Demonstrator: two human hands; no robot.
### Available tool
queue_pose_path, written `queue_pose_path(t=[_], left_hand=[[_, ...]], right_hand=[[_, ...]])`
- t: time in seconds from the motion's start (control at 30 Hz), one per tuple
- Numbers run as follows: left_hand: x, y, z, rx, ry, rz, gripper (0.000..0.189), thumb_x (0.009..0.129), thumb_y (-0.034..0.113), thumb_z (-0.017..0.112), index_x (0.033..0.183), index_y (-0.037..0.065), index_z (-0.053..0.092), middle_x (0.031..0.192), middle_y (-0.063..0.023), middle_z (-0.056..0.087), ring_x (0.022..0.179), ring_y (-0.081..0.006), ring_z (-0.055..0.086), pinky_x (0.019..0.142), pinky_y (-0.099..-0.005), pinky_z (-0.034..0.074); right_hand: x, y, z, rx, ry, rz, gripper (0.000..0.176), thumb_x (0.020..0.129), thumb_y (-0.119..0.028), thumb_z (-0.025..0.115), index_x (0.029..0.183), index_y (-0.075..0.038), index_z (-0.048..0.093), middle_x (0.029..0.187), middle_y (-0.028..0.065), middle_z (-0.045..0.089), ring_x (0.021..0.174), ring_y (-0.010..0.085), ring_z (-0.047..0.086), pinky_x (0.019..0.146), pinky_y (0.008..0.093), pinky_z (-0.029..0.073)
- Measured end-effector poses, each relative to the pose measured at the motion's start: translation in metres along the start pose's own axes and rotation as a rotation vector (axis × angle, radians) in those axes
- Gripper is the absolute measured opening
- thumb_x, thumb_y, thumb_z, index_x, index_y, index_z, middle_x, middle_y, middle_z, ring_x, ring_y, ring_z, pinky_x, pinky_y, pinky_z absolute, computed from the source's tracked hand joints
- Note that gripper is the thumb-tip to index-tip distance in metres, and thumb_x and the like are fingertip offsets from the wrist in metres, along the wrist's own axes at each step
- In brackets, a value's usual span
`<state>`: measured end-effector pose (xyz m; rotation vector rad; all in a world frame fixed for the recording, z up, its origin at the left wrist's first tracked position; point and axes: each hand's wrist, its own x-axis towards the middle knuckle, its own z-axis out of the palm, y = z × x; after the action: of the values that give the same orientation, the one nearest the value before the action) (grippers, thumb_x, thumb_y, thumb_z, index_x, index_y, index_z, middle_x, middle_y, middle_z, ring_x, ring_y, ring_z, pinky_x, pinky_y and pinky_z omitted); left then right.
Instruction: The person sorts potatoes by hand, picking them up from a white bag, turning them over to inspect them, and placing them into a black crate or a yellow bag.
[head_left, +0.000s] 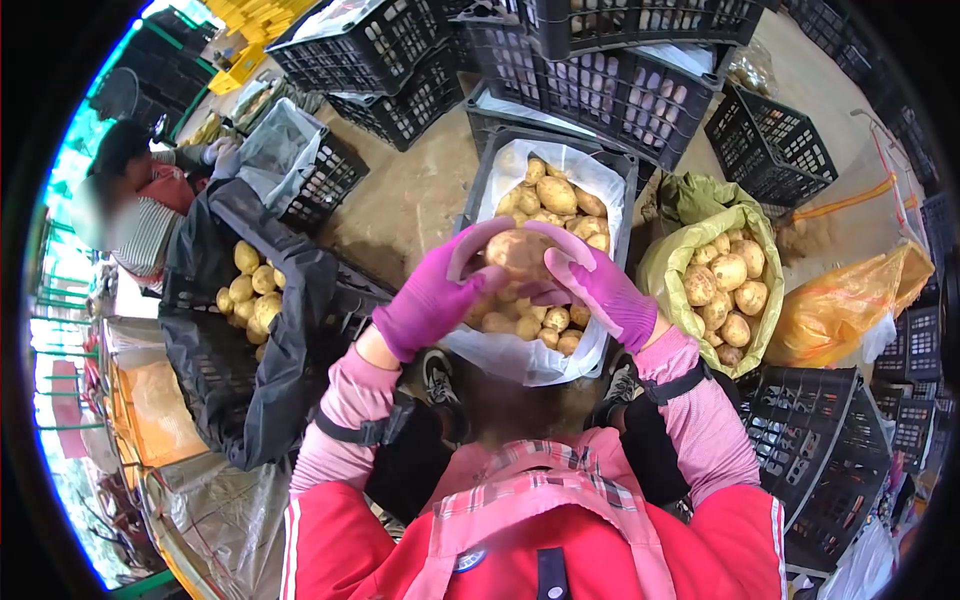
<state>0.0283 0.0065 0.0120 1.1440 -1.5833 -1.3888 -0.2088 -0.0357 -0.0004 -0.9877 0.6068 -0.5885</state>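
Both my hands wear purple gloves and hold one large potato [521, 254] between them. My left hand [448, 285] grips its left side, and my right hand [598, 285] curls round its right side. Below the hands stands a black crate [628, 185] lined with a white plastic bag [612, 225], with many potatoes [552, 195] in it. To the right, an open green sack [668, 275] holds more potatoes [729, 285]. At the left, a black-lined crate [205, 365] contains yellowish potatoes [250, 295].
Stacked black crates [600, 90] rise behind the lined crate. Another black crate [770, 145] sits at the back right, near an orange bag [850, 310]. A co-worker [155, 215] in a striped sleeve is at the left, gloved hands by a lined crate [325, 170]. Crates [810, 440] lie at my right.
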Motion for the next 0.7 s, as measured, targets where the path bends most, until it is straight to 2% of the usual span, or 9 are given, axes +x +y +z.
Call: queue_pose_path(t=[0.07,0.1,0.2,0.3,0.4,0.5,0.53,0.6,0.7], left_hand=[[-0.006,0.003,0.008,0.029,0.066,0.036,0.066,0.097,0.031,0.065,0.148,0.002,0.037,0.138,-0.0095,0.052,0.128,-0.0168,0.049,0.103,-0.0316,0.045],[-0.009,0.002,0.008,-0.068,0.072,-0.011,0.068,0.096,0.029,0.067,0.15,0.002,0.035,0.139,-0.0104,0.051,0.128,-0.0161,0.049,0.106,-0.0317,0.041],[-0.01,-0.009,0.005,-0.163,0.035,-0.101,0.069,0.095,0.028,0.068,0.15,0.002,0.034,0.138,-0.0102,0.051,0.127,-0.0163,0.05,0.107,-0.0324,0.041],[-0.004,-0.021,0.002,0.02,0.109,0.004,0.067,0.093,0.012,0.067,0.151,0.005,0.035,0.126,-0.0072,0.056,0.107,-0.0114,0.058,0.089,-0.0278,0.05],[-0.001,-0.018,0.004,-0.179,0.139,-0.033,0.069,0.094,0.016,0.068,0.152,0.005,0.032,0.124,-0.0075,0.057,0.106,-0.0122,0.059,0.088,-0.027,0.05],[-0.001,-0.025,-0.002,-0.331,0.053,-0.181,0.073,0.094,0.029,0.07,0.15,0.002,0.033,0.135,-0.0104,0.052,0.12,-0.016,0.055,0.099,-0.0314,0.049],[-0.001,-0.025,-0.003,-0.351,0.085,-0.195,0.072,0.094,0.029,0.07,0.149,0.002,0.033,0.135,-0.0105,0.052,0.12,-0.0162,0.055,0.099,-0.032,0.05],[0.002,-0.023,-0.003,-0.39,0.145,-0.224,0.069,0.094,0.028,0.069,0.148,0.002,0.035,0.134,-0.0107,0.053,0.119,-0.0166,0.056,0.098,-0.0331,0.051],[-0.001,-0.02,0.0,-0.333,0.168,-0.042,0.067,0.094,0.029,0.069,0.146,0.001,0.036,0.134,-0.0106,0.053,0.121,-0.0173,0.055,0.101,-0.0338,0.05]], right_hand=[[-0.001,-0.009,0.011,-0.061,0.025,-0.005,0.065,0.096,-0.04,0.064,0.146,-0.005,0.041,0.133,0.0123,0.056,0.103,0.0234,0.066,0.09,0.0345,0.055],[-0.001,-0.015,0.016,-0.095,0.043,-0.001,0.065,0.096,-0.039,0.065,0.146,-0.004,0.041,0.133,0.0121,0.056,0.106,0.0231,0.065,0.092,0.0347,0.054],[0.008,-0.001,0.013,-0.208,0.059,-0.113,0.067,0.094,-0.035,0.069,0.145,-0.003,0.042,0.133,0.0118,0.055,0.117,0.0216,0.059,0.1,0.0342,0.048],[0.023,0.019,0.006,-0.235,0.089,-0.258,0.069,0.089,-0.028,0.075,0.145,-0.003,0.042,0.135,0.0112,0.054,0.127,0.0197,0.051,0.105,0.033,0.043],[0.03,0.019,0.004,-0.284,0.122,-0.342,0.07,0.087,-0.02,0.077,0.145,-0.003,0.042,0.138,0.0109,0.052,0.129,0.0193,0.049,0.107,0.0327,0.041],[0.032,0.016,0.005,-0.39,0.128,-0.359,0.076,0.084,-0.013,0.078,0.148,-0.003,0.038,0.142,0.0105,0.049,0.13,0.0184,0.048,0.106,0.0309,0.04],[0.032,0.016,0.006,-0.425,0.128,-0.359,0.078,0.084,-0.012,0.078,0.149,-0.003,0.036,0.144,0.0103,0.048,0.13,0.0179,0.047,0.106,0.0299,0.04],[0.032,0.016,0.008,-0.416,0.128,-0.354,0.071,0.085,-0.01,0.075,0.147,-0.003,0.04,0.14,0.0111,0.05,0.129,0.0189,0.049,0.106,0.0311,0.041],[0.03,0.01,0.011,-0.408,0.149,-0.317,0.067,0.087,-0.009,0.074,0.146,-0.004,0.042,0.138,0.0113,0.052,0.128,0.0191,0.05,0.106,0.0317,0.042]])
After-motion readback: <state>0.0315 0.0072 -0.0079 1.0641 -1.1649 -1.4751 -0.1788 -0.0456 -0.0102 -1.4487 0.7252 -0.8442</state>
